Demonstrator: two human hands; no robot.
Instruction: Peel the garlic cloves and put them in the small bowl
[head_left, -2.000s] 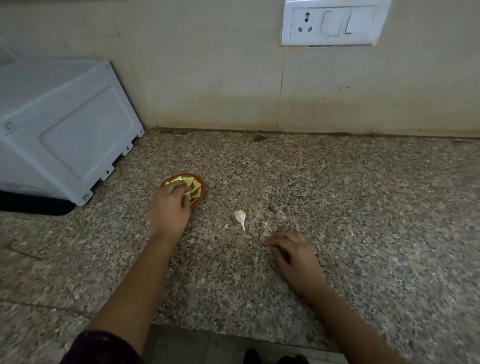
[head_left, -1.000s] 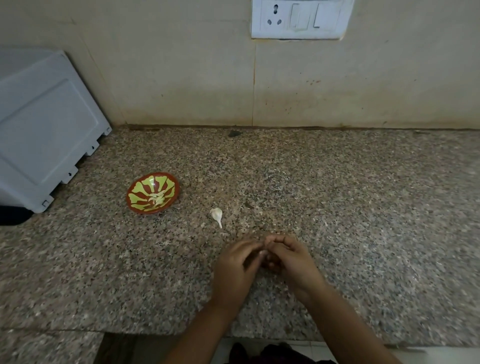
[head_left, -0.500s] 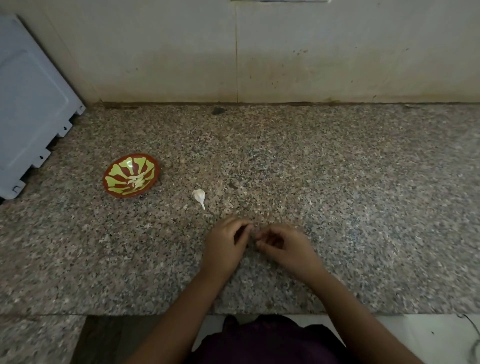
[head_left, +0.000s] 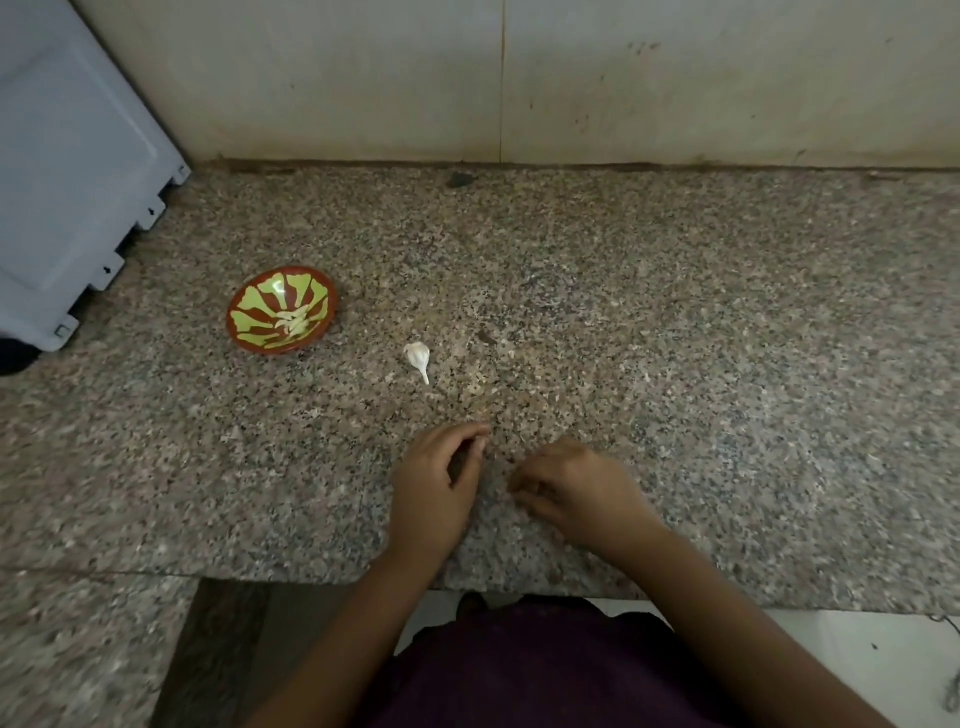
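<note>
The small red bowl (head_left: 244, 332) with a yellow-green pattern stands on the counter at the left, and several pale peeled garlic cloves (head_left: 293, 323) lie in it. One white unpeeled garlic clove (head_left: 417, 355) with a thin tail lies alone on the granite to the right of the bowl. My left hand (head_left: 439, 483) and my right hand (head_left: 582, 491) rest near the counter's front edge, below that clove and a short gap apart. Both have their fingers curled inward. Whatever they pinch is hidden by the fingers.
The speckled granite counter (head_left: 675, 322) runs to a tiled wall (head_left: 571, 78) at the back. A grey-blue plastic appliance (head_left: 67, 171) stands at the far left, close to the bowl. A dark speck (head_left: 460, 180) lies by the wall joint.
Two seconds ago my left hand was at the bowl; it came back to meet the right hand. The fingertips have since drawn slightly apart. The view has tilted downward.
</note>
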